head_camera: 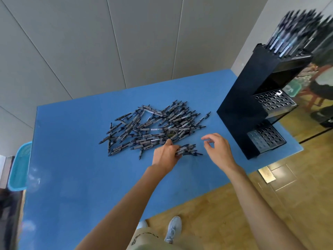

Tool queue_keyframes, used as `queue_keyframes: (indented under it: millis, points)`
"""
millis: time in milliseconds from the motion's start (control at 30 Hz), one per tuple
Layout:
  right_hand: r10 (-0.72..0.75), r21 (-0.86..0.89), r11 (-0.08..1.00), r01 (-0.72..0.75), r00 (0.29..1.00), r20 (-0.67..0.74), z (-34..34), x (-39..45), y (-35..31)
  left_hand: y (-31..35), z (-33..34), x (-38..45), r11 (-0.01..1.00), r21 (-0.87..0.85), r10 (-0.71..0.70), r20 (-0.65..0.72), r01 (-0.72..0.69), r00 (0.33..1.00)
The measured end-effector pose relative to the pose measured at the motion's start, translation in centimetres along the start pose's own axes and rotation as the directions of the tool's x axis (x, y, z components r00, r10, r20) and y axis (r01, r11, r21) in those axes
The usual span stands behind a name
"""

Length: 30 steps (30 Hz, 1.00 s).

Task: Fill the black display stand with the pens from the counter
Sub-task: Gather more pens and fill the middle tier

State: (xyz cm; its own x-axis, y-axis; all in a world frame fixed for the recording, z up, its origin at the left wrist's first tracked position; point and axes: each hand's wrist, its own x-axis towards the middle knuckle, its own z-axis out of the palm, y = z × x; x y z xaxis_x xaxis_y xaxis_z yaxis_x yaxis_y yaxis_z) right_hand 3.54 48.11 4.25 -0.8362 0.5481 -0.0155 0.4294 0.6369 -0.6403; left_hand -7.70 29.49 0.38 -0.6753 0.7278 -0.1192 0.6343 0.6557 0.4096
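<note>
A heap of several grey and black pens (153,126) lies in the middle of the blue counter (72,159). My left hand (166,155) grips a bundle of pens (187,150) at the heap's near edge. My right hand (219,147) hovers just right of the bundle, fingers loosely curled and holding nothing. The black display stand (239,105) rises at the counter's right edge. Its top tier is packed with upright pens (295,31). Two lower tiers (274,101) show open holes.
A turquoise plastic basket (19,166) sits off the counter's left edge. Grey wall panels stand behind the counter. Wooden floor and my shoe (173,229) lie below the near edge. The stand sits close to the counter's right corner.
</note>
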Motion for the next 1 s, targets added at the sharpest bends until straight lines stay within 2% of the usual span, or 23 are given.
queue_keyframes:
  millis: [167, 267, 367, 467, 533, 600, 667, 733, 767, 867, 1000]
  points:
    - [0.040, 0.022, 0.999, -0.040, 0.999, -0.031, -1.7, 0.2, 2.1, 1.1, 1.7, 1.5, 0.996, 0.072, 0.049, 0.072, -0.054, 0.996]
    - [0.042, 0.034, 0.999, -0.042, 0.999, -0.022, -2.2, 0.3, 3.4, 1.7, 1.8, 1.5, 0.978, 0.186, 0.078, 0.102, -0.096, 0.992]
    - [0.032, 0.039, 0.999, -0.032, 0.999, -0.013, -2.1, 0.5, 4.2, 1.9, 1.6, 0.8, 0.963, 0.244, 0.070, 0.201, -0.119, 0.977]
    - [0.021, 0.048, 0.999, -0.022, 1.000, 0.015, -1.3, 0.6, 4.5, 1.2, 2.0, -0.8, 0.986, 0.147, 0.041, 0.254, -0.080, 0.966]
    - [0.009, 0.066, 0.998, -0.010, 1.000, 0.028, -0.5, 0.6, 4.2, 0.4, 2.5, -2.0, 0.999, 0.053, 0.005, 0.187, -0.015, 0.982]
    - [-0.015, 0.084, 0.996, 0.012, 0.999, 0.037, 0.3, 0.6, 3.8, 0.0, 2.7, -3.2, 0.991, -0.114, -0.067, 0.049, 0.072, 0.997]
    - [-0.045, 0.097, 0.995, 0.039, 0.998, 0.054, 1.1, 0.5, 3.0, -0.2, 2.7, -4.3, 0.911, -0.379, -0.213, -0.099, 0.161, 0.972]
    - [-0.072, 0.092, 0.994, 0.065, 0.995, 0.067, 1.9, 0.6, 2.2, -0.2, 2.3, -5.5, 0.705, -0.676, -0.422, -0.159, 0.213, 0.892]
    - [-0.086, 0.089, 0.993, 0.080, 0.994, 0.070, 2.2, 0.6, 1.7, -0.2, 2.0, -6.2, 0.599, -0.772, -0.513, -0.164, 0.214, 0.843]
    - [-0.120, 0.082, 0.990, 0.113, 0.989, 0.083, 3.1, 0.6, 0.2, -0.2, 1.1, -8.5, 0.451, -0.881, -0.630, -0.199, 0.145, 0.751]
    - [-0.146, 0.068, 0.988, 0.140, 0.984, 0.100, 4.4, 0.4, -1.2, -1.5, 0.2, -9.9, 0.390, -0.920, -0.737, -0.292, 0.030, 0.610]
